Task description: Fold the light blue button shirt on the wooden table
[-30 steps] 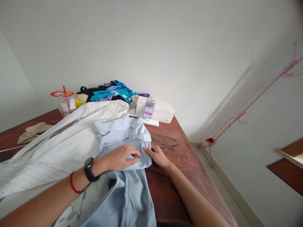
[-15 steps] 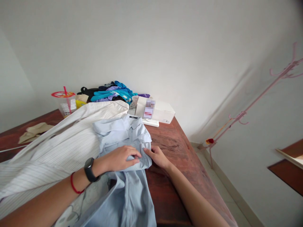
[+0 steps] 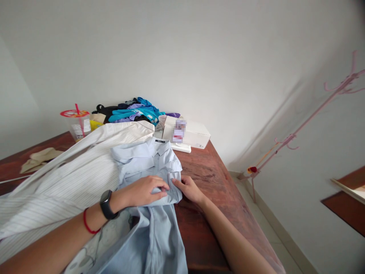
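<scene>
A light blue collared shirt (image 3: 139,171) lies partly folded on the table, its dark neck label facing up. My left hand (image 3: 149,190), with a black watch and a red string on the wrist, rests on the folded part. Its thumb is apart from its loosely bent fingers, and no cloth shows pinched between them. At the shirt's right edge, my right hand (image 3: 189,188) grips the cloth, thumb on top and fingers mostly hidden beneath. The lower part of the shirt hangs toward me. To the left spreads a white striped shirt (image 3: 94,163).
Toward the wall on the wooden table (image 3: 208,175) are a clothes pile (image 3: 137,112), a white box (image 3: 196,135) and a plastic cup with a straw (image 3: 80,127). A beige cloth (image 3: 40,158) lies at left. A pink coat rack (image 3: 310,118) stands at right.
</scene>
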The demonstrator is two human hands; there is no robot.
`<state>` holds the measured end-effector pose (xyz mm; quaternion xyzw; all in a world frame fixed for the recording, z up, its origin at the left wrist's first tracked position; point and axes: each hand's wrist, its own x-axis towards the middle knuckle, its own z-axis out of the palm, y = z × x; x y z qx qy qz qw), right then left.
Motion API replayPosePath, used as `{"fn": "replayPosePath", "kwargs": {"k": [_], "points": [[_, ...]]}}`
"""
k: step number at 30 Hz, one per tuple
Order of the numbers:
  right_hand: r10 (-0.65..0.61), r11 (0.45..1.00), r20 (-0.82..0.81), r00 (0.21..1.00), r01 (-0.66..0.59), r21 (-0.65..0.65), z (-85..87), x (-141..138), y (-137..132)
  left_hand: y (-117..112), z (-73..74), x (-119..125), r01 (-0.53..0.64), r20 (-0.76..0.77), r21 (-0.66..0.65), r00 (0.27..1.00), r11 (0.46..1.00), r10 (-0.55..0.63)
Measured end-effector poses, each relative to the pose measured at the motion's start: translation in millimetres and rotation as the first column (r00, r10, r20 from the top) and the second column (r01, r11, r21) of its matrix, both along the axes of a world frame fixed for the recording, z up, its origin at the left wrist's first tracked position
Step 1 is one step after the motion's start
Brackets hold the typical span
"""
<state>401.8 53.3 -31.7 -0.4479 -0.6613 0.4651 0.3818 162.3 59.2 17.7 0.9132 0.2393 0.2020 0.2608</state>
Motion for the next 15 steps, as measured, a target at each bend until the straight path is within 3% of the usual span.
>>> {"fn": "replayPosePath", "kwargs": {"k": [15], "points": [[0.014,1.0,0.015,1.0,-0.014,0.014,-5.4,1.4,1.6,0.2,0.3,0.4,0.004,-0.011,0.0,1.0,1.0,-0.004]]}}
